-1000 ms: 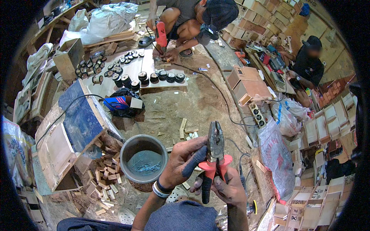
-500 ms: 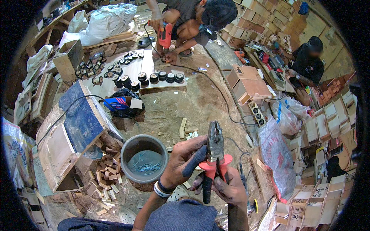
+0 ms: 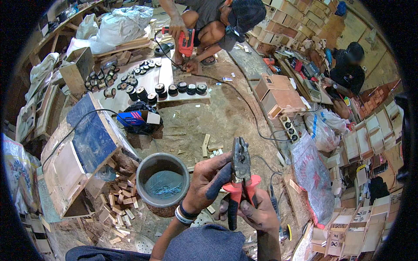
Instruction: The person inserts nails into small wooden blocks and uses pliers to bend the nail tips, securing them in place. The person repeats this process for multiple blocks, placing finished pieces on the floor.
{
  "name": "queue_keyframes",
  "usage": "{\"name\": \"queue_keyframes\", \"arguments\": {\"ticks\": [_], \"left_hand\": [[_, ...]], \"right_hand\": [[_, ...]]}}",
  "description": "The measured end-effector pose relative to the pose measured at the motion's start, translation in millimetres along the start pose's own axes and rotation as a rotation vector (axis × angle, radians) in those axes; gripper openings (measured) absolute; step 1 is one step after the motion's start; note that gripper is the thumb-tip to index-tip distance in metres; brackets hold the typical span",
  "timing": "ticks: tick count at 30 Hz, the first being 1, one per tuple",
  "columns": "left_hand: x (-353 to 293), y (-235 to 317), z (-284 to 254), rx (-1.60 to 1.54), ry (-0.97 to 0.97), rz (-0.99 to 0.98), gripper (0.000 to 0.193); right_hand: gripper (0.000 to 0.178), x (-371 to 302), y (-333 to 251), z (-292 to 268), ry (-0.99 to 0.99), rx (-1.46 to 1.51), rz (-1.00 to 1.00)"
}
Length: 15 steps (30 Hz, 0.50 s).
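Fingers (image 3: 249,210) around pliers (image 3: 241,164), right of the bucket rim (image 3: 139,177)

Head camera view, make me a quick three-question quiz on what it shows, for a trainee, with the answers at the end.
1. Multiple choice: what does the wearer's right hand grip? a) a hammer, b) a pair of pliers, c) a paintbrush.
2. True or false: the gray bucket has thin, wire-like pieces lying in it.
3. Fill in the blank: the power tool held by the crouching co-worker at the top of the picture is mainly ____ in colour.

Key: 1. b; 2. true; 3. red.
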<state>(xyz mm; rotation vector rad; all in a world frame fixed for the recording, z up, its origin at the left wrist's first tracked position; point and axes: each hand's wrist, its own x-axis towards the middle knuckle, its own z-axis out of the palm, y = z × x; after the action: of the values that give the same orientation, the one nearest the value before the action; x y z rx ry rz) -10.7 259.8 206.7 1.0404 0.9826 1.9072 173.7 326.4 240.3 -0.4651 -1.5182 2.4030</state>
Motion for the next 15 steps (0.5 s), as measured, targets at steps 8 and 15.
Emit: {"name": "queue_keyframes", "arguments": {"ticks": [8, 15], "left_hand": [[6.2, 3.8, -5.5, -0.18, -0.017, -0.048, 0.035], [3.4, -3.6, -2.9, -0.037, 0.048, -0.033, 0.034]], "right_hand": [[0.059, -7.4, -5.1, 12.0, 0.027, 0.208, 0.065], [0.064, 1.5, 7.8, 12.3, -0.093, 0.284, 0.227]]}}
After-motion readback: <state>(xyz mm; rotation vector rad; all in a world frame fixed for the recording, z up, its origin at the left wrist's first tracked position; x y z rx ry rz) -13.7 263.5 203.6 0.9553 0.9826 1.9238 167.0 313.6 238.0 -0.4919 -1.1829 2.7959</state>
